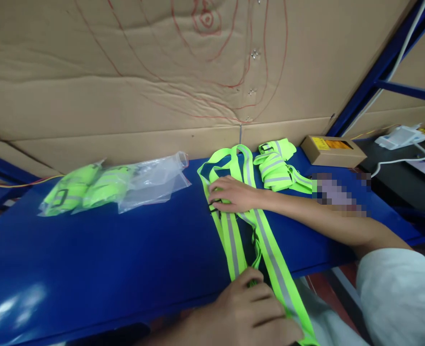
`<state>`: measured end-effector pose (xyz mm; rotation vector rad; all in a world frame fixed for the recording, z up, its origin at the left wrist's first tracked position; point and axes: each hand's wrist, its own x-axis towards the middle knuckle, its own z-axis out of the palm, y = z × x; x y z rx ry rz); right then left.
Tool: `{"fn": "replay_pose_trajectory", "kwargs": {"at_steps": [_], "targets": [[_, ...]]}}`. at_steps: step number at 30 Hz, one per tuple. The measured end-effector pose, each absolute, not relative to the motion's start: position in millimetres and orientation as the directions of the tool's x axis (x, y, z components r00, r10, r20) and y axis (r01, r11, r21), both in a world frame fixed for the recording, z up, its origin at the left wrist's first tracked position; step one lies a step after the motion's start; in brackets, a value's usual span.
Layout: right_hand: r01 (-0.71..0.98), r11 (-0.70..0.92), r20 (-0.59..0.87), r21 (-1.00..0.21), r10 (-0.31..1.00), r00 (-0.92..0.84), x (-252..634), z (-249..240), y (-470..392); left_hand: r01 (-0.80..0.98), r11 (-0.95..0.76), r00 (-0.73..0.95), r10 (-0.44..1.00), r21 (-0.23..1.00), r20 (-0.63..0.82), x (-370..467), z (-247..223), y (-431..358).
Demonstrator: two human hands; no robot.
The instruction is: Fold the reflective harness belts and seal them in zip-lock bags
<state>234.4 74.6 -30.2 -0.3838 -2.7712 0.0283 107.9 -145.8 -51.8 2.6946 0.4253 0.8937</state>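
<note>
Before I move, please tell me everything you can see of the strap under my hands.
The strap looks like bright green webbing with a grey stripe and black fittings. It lies in loose loops on the table and runs past its near edge. The right hand touches its far part; the left hand grips the near part.

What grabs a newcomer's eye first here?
The neon reflective straps running down mid-table, right hand on them and left hand over them at the near edge. After that, the red looping lines on the cardboard behind the blue table.
</note>
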Motion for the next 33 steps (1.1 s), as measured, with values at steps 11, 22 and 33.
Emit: {"fn": "replay_pose_trajectory", "kwargs": {"at_steps": [11,22,33], "targets": [[0.333,0.934,0.335,0.127,0.275,-0.901,229,-29,101,0.248,-0.949,0.842,0.311,0.196,0.442,121,-51,-131],[0.272,0.937,0.353,0.217,0.185,-0.917,235,2,86,0.316,-0.687,0.778,0.582,0.654,0.236,123,-33,-127],[0.435,0.762,0.402,-0.479,0.631,-0.663,363,-20,-122,0.291,-0.566,0.663,0.701,0.771,0.264,121,-33,-135]]}}
